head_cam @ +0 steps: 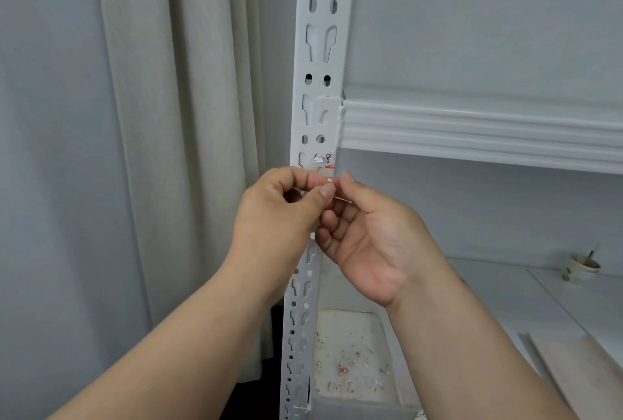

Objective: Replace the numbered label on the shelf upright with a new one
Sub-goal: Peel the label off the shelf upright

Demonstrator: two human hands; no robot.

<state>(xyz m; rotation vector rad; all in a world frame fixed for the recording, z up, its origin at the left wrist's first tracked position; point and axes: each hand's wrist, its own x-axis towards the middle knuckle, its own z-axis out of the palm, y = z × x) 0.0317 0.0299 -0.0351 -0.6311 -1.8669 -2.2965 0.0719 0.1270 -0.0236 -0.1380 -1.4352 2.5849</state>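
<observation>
Peeling is only partly done — the label (323, 160) sits on the upright (317, 123) just below where the beam (472, 133) hooks in, and it looks torn: a handwritten "8" and a red stripe at its right edge remain, with ragged white patches to the left.

Left hand (279, 214) has thumb and forefinger pinched on a tiny pale scrap (329, 180), just under the label. Right hand (371, 244) meets it fingertip to fingertip, fingers curled, and seems to hold a thin sliver (344, 200) as well — too small to be sure what it is.

Risks, as I judge them:
- Label keeps shredding into crumbs instead of lifting whole, so paper and glue stay on the paint and a new one won't lie flat.
- Scraps stick to the fingers and get carried back onto the upright.
- Label spans a keyhole slot; bits could get pushed into it and be hard to pick out.
- Nails scraping hard could mark the white paint.
- Dropped crumbs may miss the tray (354, 402) below, which already holds reddish shreds, and scatter on the shelf.

No new label in view.
</observation>
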